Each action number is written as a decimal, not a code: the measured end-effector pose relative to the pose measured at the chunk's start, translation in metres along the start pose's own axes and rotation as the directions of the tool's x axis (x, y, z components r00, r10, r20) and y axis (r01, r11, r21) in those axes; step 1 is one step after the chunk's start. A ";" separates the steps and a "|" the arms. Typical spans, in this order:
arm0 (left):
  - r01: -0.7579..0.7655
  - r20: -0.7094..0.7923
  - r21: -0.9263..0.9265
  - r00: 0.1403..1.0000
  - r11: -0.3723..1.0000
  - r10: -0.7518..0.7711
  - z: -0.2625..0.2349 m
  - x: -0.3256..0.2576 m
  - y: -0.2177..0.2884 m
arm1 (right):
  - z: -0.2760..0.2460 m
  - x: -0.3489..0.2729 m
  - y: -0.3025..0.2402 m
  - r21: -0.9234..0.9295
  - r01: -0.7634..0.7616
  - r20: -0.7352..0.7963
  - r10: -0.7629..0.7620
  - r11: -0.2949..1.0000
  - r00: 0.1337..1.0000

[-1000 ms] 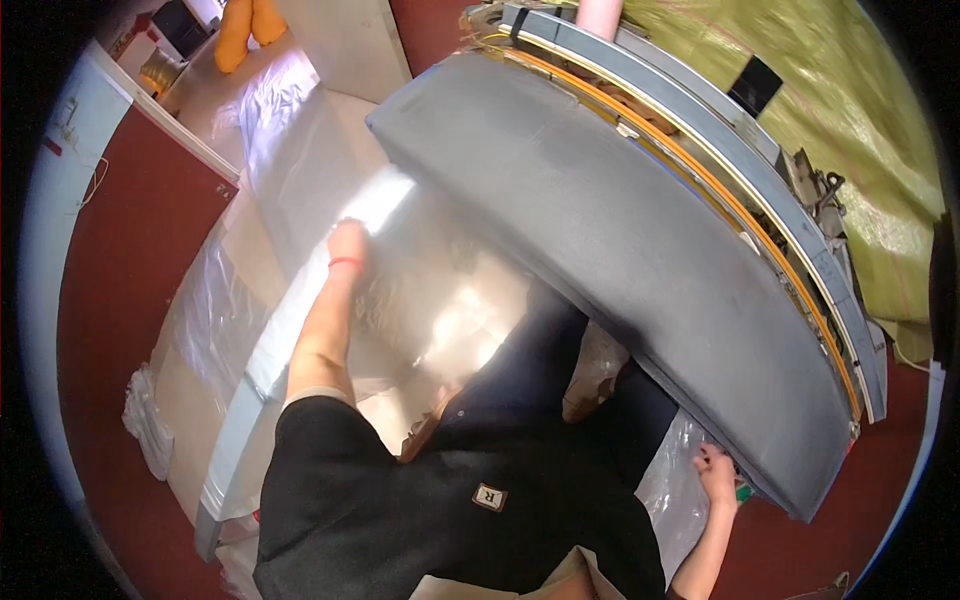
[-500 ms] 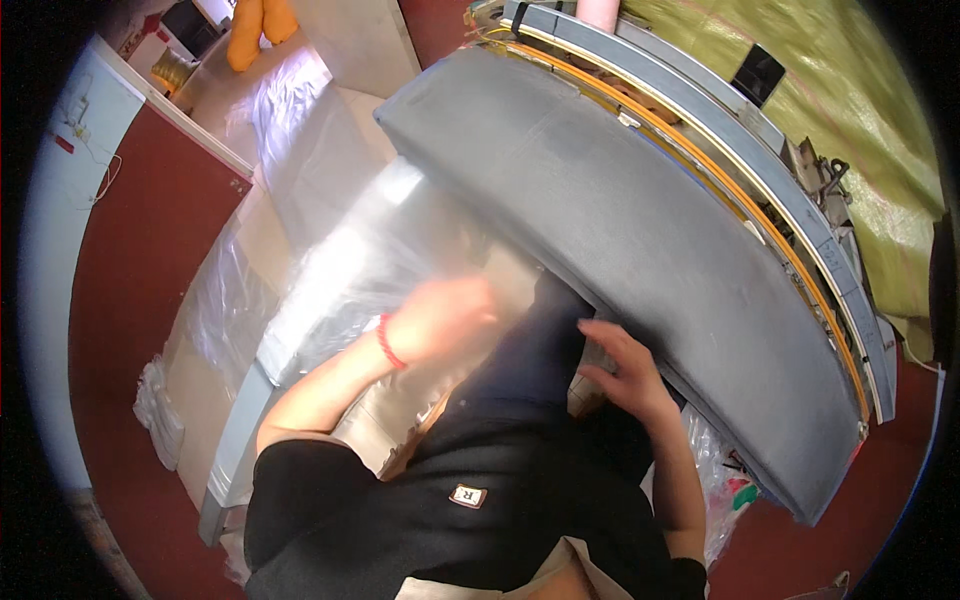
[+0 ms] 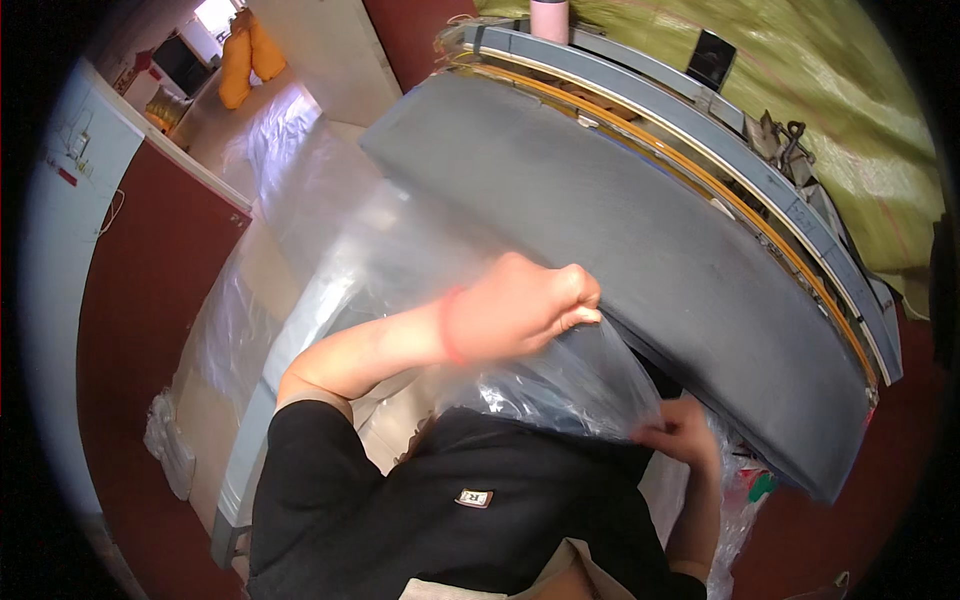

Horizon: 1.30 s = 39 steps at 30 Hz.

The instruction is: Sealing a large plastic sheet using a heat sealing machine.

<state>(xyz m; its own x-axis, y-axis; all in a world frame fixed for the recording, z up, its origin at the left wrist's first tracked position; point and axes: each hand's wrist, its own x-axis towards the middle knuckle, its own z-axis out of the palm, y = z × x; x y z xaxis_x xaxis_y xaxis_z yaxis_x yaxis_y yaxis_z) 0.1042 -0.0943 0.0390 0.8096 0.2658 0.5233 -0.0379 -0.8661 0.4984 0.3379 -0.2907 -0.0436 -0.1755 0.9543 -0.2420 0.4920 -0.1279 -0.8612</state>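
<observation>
Clear plastic film (image 3: 590, 375) is stretched between my two hands, in front of my torso. My left hand (image 3: 530, 305), with a red band blurred at the wrist, is closed in a fist on the film's upper part. Lower and to the right, my right hand (image 3: 685, 432) pinches the film with bent fingers, slightly blurred. Just beyond both hands lies a long grey padded surface (image 3: 640, 210), curving across the view. The film hangs over my lap and hides my legs.
Behind the grey surface run an orange strip and a blue-grey rail (image 3: 640, 70), bearing a pink cylinder (image 3: 549, 22), a phone (image 3: 711, 60) and metal clamps (image 3: 790, 145). More plastic sheeting (image 3: 345, 205) covers a pale-edged table at left. Crumpled clear plastic (image 3: 735, 510) hangs at right.
My left hand has moved right and closed on the film, drawing it across my lap. My right hand has moved down and right and closed on it.
</observation>
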 end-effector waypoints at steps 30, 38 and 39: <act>0.274 -0.686 0.589 0.667 0.761 0.291 -0.184 0.039 -0.162 | -0.147 -0.259 0.155 -0.076 -0.637 -0.985 0.040 0.767 0.166; 0.852 -0.323 0.436 0.449 0.290 -0.833 -0.170 -0.100 -0.347 | -0.128 -0.156 0.083 -0.034 -0.500 -0.856 0.233 0.865 0.462; 0.864 -0.322 0.460 0.375 0.202 -0.870 -0.180 -0.101 -0.348 | -0.125 -0.146 0.070 -0.033 -0.498 -0.855 0.234 0.867 0.464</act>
<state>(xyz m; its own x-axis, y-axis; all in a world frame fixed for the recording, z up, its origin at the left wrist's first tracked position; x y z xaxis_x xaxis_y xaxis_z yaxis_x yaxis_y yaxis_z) -0.0699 0.2563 -0.0634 0.1480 0.9889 -0.0150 0.9618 -0.1404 0.2351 0.5044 -0.4048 -0.0126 0.7625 0.6434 0.0683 0.5418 -0.5772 -0.6110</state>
